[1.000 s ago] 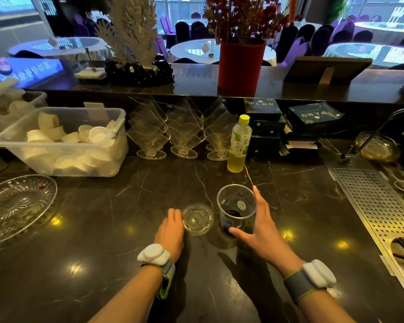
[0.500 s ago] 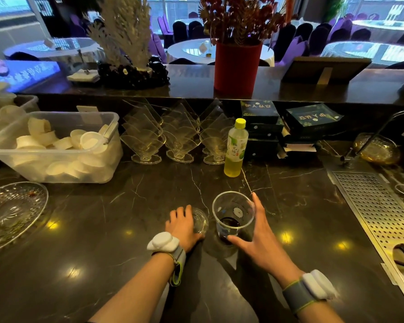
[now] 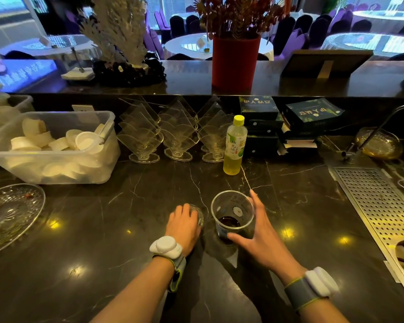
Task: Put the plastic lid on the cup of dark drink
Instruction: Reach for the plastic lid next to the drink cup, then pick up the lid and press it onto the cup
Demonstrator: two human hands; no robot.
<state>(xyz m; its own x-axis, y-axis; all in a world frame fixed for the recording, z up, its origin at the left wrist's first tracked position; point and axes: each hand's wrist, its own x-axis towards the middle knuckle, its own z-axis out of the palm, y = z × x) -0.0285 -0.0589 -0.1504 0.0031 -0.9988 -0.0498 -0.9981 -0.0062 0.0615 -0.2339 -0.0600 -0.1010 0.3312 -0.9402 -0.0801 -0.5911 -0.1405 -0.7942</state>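
Near the counter's point(image 3: 103, 229) front edge, the left hand point(image 3: 183, 226) is covering the lid point(image 3: 200, 216), fingers curling on it (thin, light, bendy: best pinched by its rim). The right hand point(image 3: 258, 231) is wrapping around the cup point(image 3: 232, 214), which looks slippery and easily squashed.

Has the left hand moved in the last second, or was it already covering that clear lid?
Yes. The left hand has slid forward and right, toward the cup, and now covers most of the lid; earlier it lay beside the lid.
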